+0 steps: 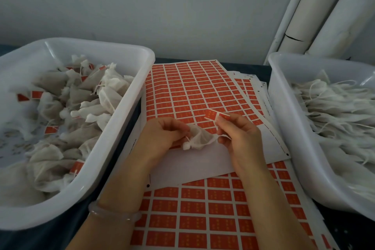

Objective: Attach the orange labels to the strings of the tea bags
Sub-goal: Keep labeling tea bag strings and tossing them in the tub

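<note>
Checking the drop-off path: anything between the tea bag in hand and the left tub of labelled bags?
Nothing loose blocks it. The left hand holds the tea bag, the right hand its string, over the label sheet beside the left tub. Only the tub's own side wall lies between; the bag must clear its rim.

Print on orange labels [194, 87] too small to read. Left of label sheet [203, 160], white tub [91, 43] cut by frame edge; right of it, second tub [288, 119] likewise. Tea bag [199, 138] partly hidden behind left hand [162, 138].
</note>
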